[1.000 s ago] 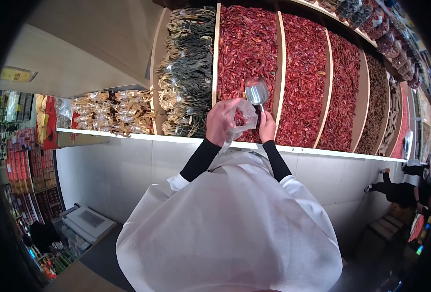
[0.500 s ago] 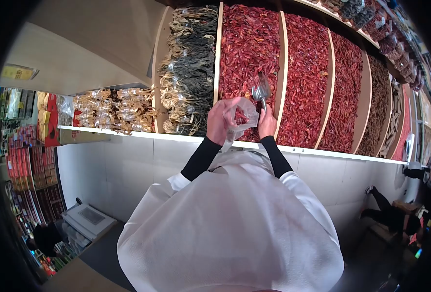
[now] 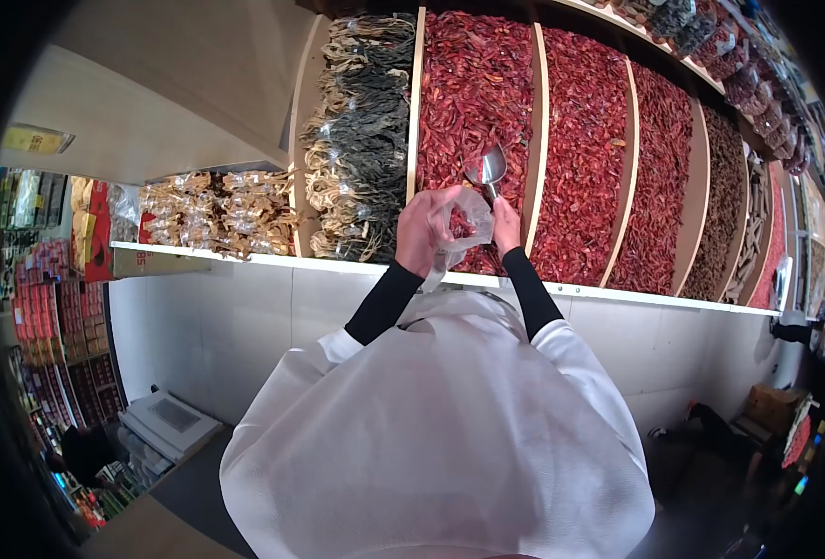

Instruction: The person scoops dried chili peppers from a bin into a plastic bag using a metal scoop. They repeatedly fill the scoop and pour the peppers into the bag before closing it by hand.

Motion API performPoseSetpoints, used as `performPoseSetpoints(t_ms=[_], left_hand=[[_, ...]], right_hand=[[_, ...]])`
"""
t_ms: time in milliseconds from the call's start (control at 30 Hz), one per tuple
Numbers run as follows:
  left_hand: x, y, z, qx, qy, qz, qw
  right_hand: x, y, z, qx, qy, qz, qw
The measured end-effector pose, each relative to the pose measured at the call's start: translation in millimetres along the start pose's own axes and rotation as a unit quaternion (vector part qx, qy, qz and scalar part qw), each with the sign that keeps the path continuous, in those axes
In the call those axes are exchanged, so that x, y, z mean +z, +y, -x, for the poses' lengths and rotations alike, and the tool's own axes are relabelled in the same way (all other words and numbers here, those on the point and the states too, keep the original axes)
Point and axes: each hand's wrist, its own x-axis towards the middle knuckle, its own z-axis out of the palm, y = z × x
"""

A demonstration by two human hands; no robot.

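My left hand [image 3: 418,233] grips a clear plastic bag [image 3: 476,207] by its side, with the mouth of the bag facing up. Some red dried chilies [image 3: 462,224] lie inside it. My right hand [image 3: 506,226] is closed around the handle of a metal scoop [image 3: 492,166], whose bowl points away from me, tilted over the bin just beyond the bag. Beneath both hands is a bin of dried red chilies [image 3: 476,79], and the scoop's bowl is close over them.
To the right are more bins of red chilies [image 3: 584,140] and brown dried goods [image 3: 722,205], split by wooden dividers [image 3: 539,121]. Bundled dark and pale dried strips [image 3: 361,130] fill the bin at left. A white front ledge [image 3: 338,264] runs along the bins. Another person [image 3: 710,438] is at lower right.
The scoop has turned and shifted slightly left toward the bag, its bowl tipping over. My right wrist has rotated, while the left hand and bag stay almost still. The person at lower right moved.
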Motion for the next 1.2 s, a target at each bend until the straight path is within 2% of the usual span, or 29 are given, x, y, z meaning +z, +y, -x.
performPoseSetpoints(t_ms=[33,100,133,300,367,467,533,633,667,733,833,1000,1067,1200], left_hand=[[-1,0,-1,0.007,-0.011,0.009,1.0],[-1,3,0,0.007,-0.014,0.013,1.0],[0,4,0,0.008,-0.019,0.015,1.0],[1,8,-7,0.028,-0.007,0.009,1.0],[7,14,-6,0.037,-0.009,0.006,0.999],[9,20,-8,0.049,-0.003,0.015,0.999],[4,23,-10,0.05,-0.052,0.016,0.997],[-4,18,-18,0.047,-0.064,0.009,0.997],[-3,14,-19,0.049,-0.061,0.01,0.997],[14,15,-17,0.046,0.02,0.031,0.998],[8,8,-22,0.066,-0.008,0.013,0.998],[3,-2,-29,0.076,-0.021,0.019,0.997],[0,-7,-33,0.078,-0.043,0.016,0.996],[7,-14,-26,0.048,-0.09,-0.009,0.995]], right_hand=[[-5,-4,5,0.001,-0.001,0.001,1.0],[-19,-6,16,0.084,-0.023,0.0,0.996],[-18,-3,19,0.056,-0.007,-0.011,0.998],[-41,-13,38,0.076,-0.032,-0.027,0.996],[-48,-25,44,0.131,-0.065,-0.074,0.986],[-51,-43,48,0.148,-0.066,-0.099,0.982],[-54,-56,48,0.161,-0.065,-0.121,0.977],[-60,-73,48,0.158,-0.058,-0.155,0.973],[-66,-81,50,0.151,-0.072,-0.156,0.974],[-78,-105,56,0.148,-0.101,-0.153,0.972],[-104,-142,69,0.165,-0.14,-0.117,0.969],[-144,-159,78,0.163,-0.198,-0.007,0.966],[-150,-165,79,0.176,-0.248,0.073,0.95],[-133,-194,81,0.193,-0.285,0.175,0.923]])
